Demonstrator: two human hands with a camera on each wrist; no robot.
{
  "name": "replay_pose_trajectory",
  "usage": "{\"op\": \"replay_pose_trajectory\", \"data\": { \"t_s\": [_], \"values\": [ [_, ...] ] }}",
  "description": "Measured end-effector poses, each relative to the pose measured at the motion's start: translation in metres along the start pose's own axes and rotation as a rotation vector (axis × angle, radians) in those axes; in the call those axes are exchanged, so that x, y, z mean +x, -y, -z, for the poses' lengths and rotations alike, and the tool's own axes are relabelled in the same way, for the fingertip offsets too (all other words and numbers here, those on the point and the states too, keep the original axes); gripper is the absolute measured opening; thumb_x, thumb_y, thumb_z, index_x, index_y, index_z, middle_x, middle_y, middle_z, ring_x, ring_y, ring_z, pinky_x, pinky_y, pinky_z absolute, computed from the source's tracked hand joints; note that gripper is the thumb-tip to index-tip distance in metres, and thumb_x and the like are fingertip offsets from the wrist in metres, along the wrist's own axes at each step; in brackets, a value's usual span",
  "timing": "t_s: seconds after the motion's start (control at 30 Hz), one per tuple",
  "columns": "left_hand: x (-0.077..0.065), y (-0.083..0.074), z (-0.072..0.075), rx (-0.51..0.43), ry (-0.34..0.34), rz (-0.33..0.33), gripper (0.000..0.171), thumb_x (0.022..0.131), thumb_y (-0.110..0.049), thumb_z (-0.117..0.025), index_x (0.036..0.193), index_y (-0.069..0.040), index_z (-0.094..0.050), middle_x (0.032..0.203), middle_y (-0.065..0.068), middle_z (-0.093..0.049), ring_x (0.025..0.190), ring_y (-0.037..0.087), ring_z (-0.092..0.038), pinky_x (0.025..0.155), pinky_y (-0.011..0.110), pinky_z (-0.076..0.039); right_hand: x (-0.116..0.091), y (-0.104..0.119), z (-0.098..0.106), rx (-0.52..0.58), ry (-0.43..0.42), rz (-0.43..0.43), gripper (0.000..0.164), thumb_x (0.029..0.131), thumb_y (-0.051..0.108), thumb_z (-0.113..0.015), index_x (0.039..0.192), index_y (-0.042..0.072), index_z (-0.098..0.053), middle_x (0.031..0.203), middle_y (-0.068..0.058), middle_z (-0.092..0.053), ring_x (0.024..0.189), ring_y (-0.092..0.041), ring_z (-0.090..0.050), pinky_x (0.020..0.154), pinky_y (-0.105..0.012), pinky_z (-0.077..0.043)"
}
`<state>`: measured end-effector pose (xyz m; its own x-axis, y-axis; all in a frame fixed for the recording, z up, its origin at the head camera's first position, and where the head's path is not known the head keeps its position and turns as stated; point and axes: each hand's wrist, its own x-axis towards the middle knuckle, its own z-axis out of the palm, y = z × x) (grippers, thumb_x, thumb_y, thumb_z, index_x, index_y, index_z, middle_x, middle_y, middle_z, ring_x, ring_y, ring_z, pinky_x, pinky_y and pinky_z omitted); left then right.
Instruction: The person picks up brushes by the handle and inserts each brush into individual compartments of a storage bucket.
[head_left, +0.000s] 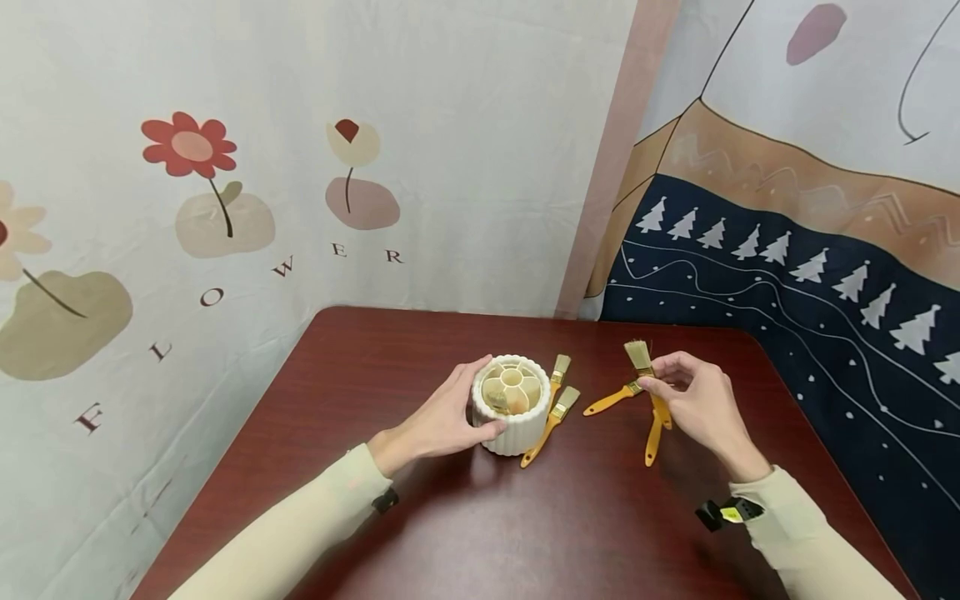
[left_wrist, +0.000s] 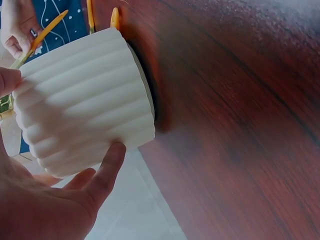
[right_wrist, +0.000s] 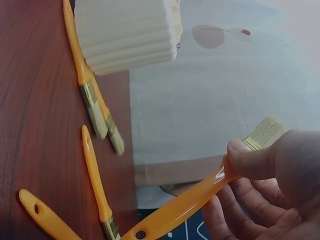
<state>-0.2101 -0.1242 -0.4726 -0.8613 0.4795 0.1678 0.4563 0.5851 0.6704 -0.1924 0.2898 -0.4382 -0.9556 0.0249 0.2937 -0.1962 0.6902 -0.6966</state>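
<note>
My left hand (head_left: 442, 421) grips a white ribbed round pot (head_left: 517, 439) from its left side, thumb in front. The pot stands upright on the table and has a divided insert (head_left: 514, 377) in its mouth. Between thumb and fingers, my right hand (head_left: 701, 404) pinches a paintbrush (right_wrist: 187, 202) near its metal band, bristles up and orange handle slanting down. It is held above two loose paintbrushes, one with its handle toward the left (head_left: 611, 401), the other with its handle toward the front (head_left: 653, 444). What lies inside the pot's compartments is unclear.
Two more paintbrushes, a nearer one (head_left: 551, 427) and a farther one (head_left: 561, 368), lie close against the pot's right side. The dark red table (head_left: 360, 358) ends at a flower-printed cloth (head_left: 450, 167) behind and a navy tree-patterned cloth (head_left: 810, 333) on the right.
</note>
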Motion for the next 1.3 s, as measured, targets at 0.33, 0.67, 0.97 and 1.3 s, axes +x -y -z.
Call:
{"op": "replay_pose_trajectory", "data": {
  "t_s": [0.33,0.67,0.97,1.3],
  "values": [
    [-0.002,-0.006,-0.008,-0.015,-0.087,0.045,0.12,0.09,-0.051,-0.096,0.182,-0.008,-0.031,0.172,0.02,-0.051,0.155,0.033,-0.061,0.131,0.056,-0.052,-0.002,0.01,-0.003,0.034,0.011,0.009,0.024,0.106,0.021,-0.09,0.123,0.008,-0.08,0.116,-0.018,-0.088,0.102,-0.034,-0.082,0.081,-0.008,-0.058],
    [-0.006,-0.016,-0.02,0.025,-0.237,0.131,0.115,0.083,-0.065,-0.1,0.17,-0.01,-0.046,0.162,0.011,-0.059,0.143,0.028,-0.069,0.119,0.052,-0.061,-0.003,0.024,-0.003,0.046,0.026,-0.003,0.027,0.107,0.027,-0.088,0.127,0.011,-0.08,0.118,-0.016,-0.088,0.104,-0.033,-0.081,0.083,-0.011,-0.059],
    [-0.009,-0.023,-0.029,0.065,-0.316,0.209,0.106,0.081,-0.066,-0.102,0.156,-0.011,-0.051,0.147,0.008,-0.062,0.127,0.027,-0.074,0.104,0.049,-0.065,-0.005,0.034,-0.008,0.077,0.024,0.016,0.026,0.106,0.026,-0.089,0.125,0.011,-0.08,0.115,-0.014,-0.087,0.099,-0.031,-0.079,0.081,-0.014,-0.062],
    [-0.008,-0.026,-0.022,0.035,-0.289,0.178,0.1,0.083,-0.06,-0.103,0.151,-0.006,-0.055,0.152,0.013,-0.061,0.133,0.033,-0.074,0.111,0.053,-0.064,-0.003,0.046,-0.013,0.08,0.029,0.031,0.025,0.106,0.026,-0.09,0.125,0.013,-0.08,0.117,-0.011,-0.087,0.109,-0.029,-0.079,0.09,-0.012,-0.058]
  ]
}}
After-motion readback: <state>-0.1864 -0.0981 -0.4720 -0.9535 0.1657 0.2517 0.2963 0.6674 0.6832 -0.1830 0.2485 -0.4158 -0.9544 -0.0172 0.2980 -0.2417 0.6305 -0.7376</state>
